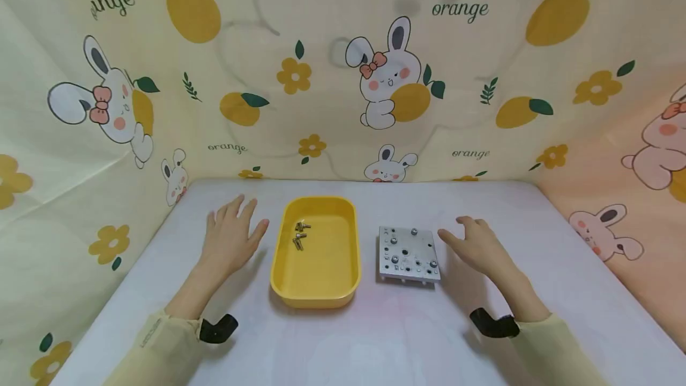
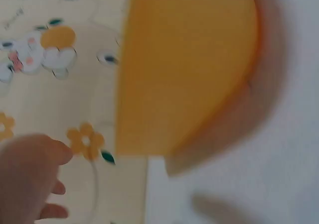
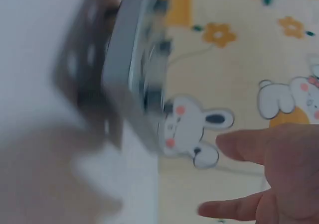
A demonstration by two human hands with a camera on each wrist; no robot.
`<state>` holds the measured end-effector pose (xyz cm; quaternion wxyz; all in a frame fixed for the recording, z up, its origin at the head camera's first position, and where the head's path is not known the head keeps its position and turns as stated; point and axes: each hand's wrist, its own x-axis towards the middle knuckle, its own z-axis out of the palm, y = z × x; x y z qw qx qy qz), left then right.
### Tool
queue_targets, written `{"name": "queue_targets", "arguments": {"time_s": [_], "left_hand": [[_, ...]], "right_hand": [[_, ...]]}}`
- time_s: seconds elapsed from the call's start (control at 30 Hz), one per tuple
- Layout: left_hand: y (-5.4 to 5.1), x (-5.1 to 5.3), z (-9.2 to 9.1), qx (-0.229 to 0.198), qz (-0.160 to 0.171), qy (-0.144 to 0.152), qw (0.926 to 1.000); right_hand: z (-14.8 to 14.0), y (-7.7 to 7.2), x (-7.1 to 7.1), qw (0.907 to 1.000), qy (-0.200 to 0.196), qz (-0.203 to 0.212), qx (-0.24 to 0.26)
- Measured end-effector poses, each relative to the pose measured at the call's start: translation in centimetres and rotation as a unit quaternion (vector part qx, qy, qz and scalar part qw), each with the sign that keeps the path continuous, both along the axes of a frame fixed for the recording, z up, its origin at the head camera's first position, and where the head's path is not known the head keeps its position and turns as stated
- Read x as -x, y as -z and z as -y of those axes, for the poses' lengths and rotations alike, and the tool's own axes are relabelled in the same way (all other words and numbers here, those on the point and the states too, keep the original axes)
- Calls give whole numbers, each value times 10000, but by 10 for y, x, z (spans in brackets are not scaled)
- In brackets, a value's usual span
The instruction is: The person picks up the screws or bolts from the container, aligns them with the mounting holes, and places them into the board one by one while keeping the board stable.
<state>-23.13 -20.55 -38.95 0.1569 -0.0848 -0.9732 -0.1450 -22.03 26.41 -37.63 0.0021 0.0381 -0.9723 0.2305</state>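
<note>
My left hand [image 1: 230, 237] hovers left of a yellow tray [image 1: 316, 273], its fingers spread and touching nothing. Several small metal screws [image 1: 299, 236] lie in the tray toward its left side. To the right of the tray is a silver metal plate [image 1: 405, 252] with holes, and several screws stand up from its top. My right hand [image 1: 479, 246] is just right of that plate, thumb and fingers apart, holding nothing. In the left wrist view the tray's side [image 2: 189, 69] looms beside the left hand [image 2: 32, 176]. The right wrist view has the plate's edge [image 3: 122, 59] blurred, apart from the right hand [image 3: 279, 169].
The white table [image 1: 343, 344] carries the tray and plate side by side. Behind it and at both sides hangs a cream cloth [image 1: 321, 5] printed with rabbits and oranges. Black bands [image 1: 218, 329] sit at both wrists, over light yellow sleeves [image 1: 161, 350].
</note>
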Motion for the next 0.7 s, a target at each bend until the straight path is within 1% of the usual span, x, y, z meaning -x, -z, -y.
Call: {"name": "queue_targets", "arguments": {"time_s": [0.03,0.1,0.13,0.17,0.23,0.27,0.33,0.4,0.57,0.7], "left_hand": [[-3,-3,-4,-278,-59,121,9995],[-8,-7,-12,-864,-132,444,9952],[-11,-9,-17,-1145,-144,634,9913],[-14,-10,-22,-1368,-119,810,9872],[-19,-9,-30,-1634,-44,1227,9789],[-21,-7,-35,-1716,21,1424,9748],[-24,-2,-41,-1774,203,1723,9687],[-24,5,-45,-1772,457,1933,9639],[-20,25,-52,-1687,1100,2092,9569],[-14,36,-54,-1646,1374,2125,9533]], "right_hand": [[2,2,-4,9991,-65,180,387],[6,6,-9,9917,-76,556,1159],[8,8,-10,9857,-29,730,1516],[10,11,-11,9778,53,931,1874],[14,16,-11,9604,216,1196,2508],[16,18,-11,9538,282,1252,2717],[17,23,-9,9447,369,1313,2984],[17,27,-8,9399,481,1386,3083],[15,36,-7,9329,752,1547,3164],[13,39,-6,9255,783,1616,3333]]}}
